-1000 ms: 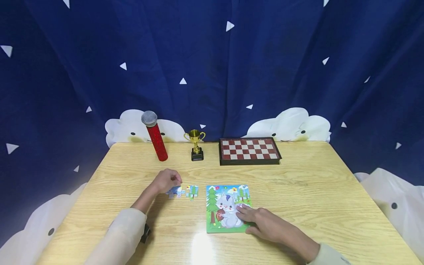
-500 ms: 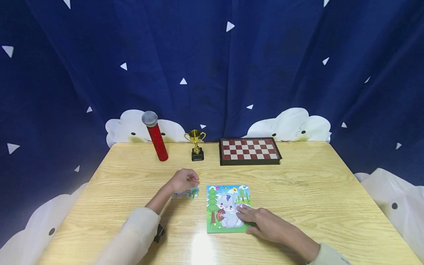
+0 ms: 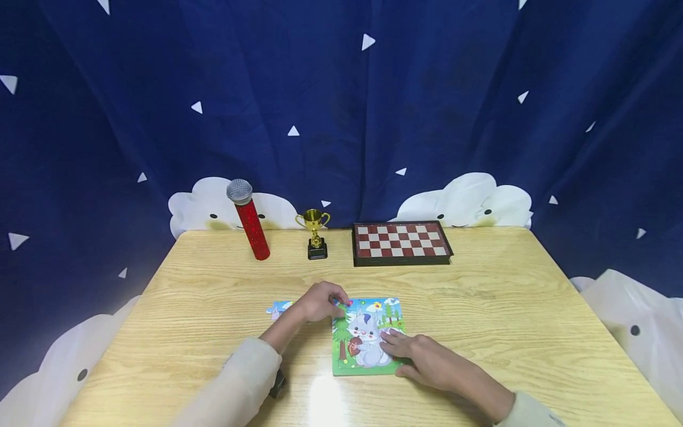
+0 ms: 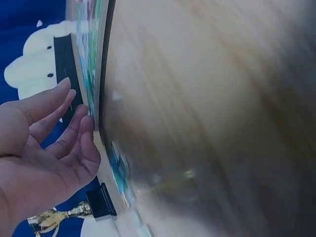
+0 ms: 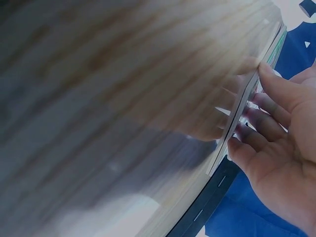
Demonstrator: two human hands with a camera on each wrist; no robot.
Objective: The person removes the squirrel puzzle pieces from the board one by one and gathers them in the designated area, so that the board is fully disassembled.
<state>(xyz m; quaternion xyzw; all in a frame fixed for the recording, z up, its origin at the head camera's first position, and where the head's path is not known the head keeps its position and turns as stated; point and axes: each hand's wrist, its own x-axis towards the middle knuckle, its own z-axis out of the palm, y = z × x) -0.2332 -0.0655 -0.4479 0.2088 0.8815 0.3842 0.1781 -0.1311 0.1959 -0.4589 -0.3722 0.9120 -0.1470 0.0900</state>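
A square squirrel puzzle board (image 3: 365, 338) lies on the wooden table, its picture a grey squirrel with an acorn beside green trees. My left hand (image 3: 321, 302) is at its upper-left corner, fingers loosely bent. In the left wrist view nothing shows between those fingers, and their tips overlap the board's edge (image 4: 92, 64). On the board's right side rests my right hand (image 3: 427, 359), fingers stretched over the squirrel's tail and thumb at the lower-right edge. Joined loose puzzle pieces (image 3: 277, 308) lie left of the board, partly hidden by the left forearm.
Along the back of the table stand a red microphone (image 3: 253, 228), a small gold trophy cup (image 3: 315, 228) and a black-framed checkered game board (image 3: 402, 243). A dark blue curtain (image 3: 341, 107) with white triangles hangs behind. A black device (image 3: 277, 382) sits under the left sleeve.
My left hand has moved right, from the loose pieces across to the puzzle board's upper-left corner. My right hand has stayed on the board.
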